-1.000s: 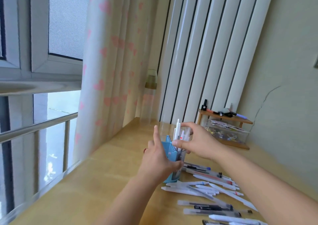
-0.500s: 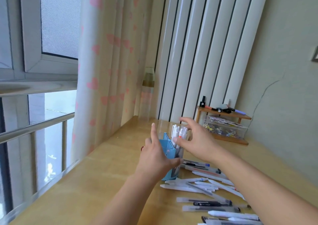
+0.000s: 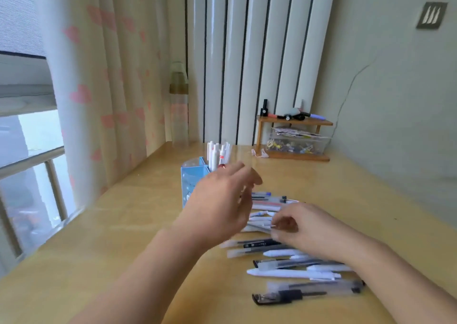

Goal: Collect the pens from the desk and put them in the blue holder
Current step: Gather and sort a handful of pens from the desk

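A long wooden counter (image 3: 123,224) runs beneath a window, where a pale curtain (image 3: 103,76) printed with pink hearts hangs beside white vertical panels (image 3: 247,51) lined in black. At the far end, against the wall, a small wooden shelf (image 3: 294,122) carries a dark bottle and markers, with a clear box (image 3: 296,145) of small colourful bits tucked under it. A clear bottle (image 3: 178,105) stands at the curtain's edge.

Nearer in, the blue holder (image 3: 191,182) stands upright on the counter — a cluster of white pens (image 3: 218,154) already rising from its back compartment. To its right, loose pens (image 3: 291,261) lie scattered in a rough row, white barrels and clear ones with dark caps, running from just beside the holder to the near edge.

The left hand (image 3: 222,205) hangs in front of the holder, blurred, its fingers loosely spread and holding nothing, partly screening the holder's right side. The right hand (image 3: 304,227) is down on the scatter, its fingers curled over the middle pens — whether they have closed on one cannot be told. The two hands sit close but apart, the holder just behind the left, the loose pens under and around the right.
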